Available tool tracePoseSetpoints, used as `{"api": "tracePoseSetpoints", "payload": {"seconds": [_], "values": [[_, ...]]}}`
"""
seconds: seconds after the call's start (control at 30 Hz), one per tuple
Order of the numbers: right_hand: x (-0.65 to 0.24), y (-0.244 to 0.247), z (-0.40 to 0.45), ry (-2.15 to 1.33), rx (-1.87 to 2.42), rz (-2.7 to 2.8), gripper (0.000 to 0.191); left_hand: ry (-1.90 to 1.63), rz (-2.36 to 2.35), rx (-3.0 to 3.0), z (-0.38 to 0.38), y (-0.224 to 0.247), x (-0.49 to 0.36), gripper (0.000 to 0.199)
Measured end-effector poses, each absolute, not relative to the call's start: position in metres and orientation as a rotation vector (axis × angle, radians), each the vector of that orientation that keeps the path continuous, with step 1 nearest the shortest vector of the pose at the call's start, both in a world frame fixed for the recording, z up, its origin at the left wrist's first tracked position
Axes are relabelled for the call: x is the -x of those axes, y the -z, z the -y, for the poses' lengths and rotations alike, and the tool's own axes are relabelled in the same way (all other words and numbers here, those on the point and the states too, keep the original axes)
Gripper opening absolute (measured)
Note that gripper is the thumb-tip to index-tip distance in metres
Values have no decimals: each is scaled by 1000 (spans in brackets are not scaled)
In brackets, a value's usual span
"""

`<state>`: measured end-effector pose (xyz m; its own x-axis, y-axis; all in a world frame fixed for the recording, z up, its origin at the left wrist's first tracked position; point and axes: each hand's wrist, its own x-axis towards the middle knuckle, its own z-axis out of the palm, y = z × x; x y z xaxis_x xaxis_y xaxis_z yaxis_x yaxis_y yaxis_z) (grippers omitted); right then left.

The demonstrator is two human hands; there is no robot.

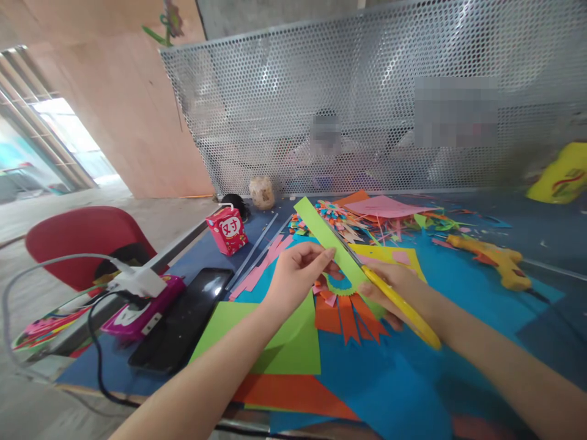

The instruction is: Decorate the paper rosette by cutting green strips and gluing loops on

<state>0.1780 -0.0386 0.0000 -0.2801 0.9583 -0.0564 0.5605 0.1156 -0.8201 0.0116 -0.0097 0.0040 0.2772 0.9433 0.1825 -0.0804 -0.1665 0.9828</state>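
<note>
Between thumb and fingers, my left hand (300, 269) pinches a light green paper strip (316, 221) that slants up and away from me. My right hand (398, 284) is wrapped round yellow-handled scissors (406, 308), their blades lying along the strip's right edge. Under both hands is a paper rosette with orange notched tails (351, 315) and a green zigzag ring; my fingers partly cover it. Green paper sheets (270, 342) lie on the table below my left forearm, and blue paper (376, 379) spreads under my right.
A yellow glue gun (498, 260) lies at right. Paper scraps (389, 217) heap before the perforated metal screen (367, 110), with people behind it. A red drink carton (227, 229), black phone (183, 324) and purple power strip (142, 308) with cables are at left, near a red chair (87, 244).
</note>
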Motion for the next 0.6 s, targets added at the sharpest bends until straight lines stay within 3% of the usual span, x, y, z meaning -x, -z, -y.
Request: {"api": "tracePoseSetpoints", "payload": {"seconds": [0.6], "values": [[-180,3,37,-1061,1484,1870,42,-1066,-875,-1459,12,-1,-13,24]]}}
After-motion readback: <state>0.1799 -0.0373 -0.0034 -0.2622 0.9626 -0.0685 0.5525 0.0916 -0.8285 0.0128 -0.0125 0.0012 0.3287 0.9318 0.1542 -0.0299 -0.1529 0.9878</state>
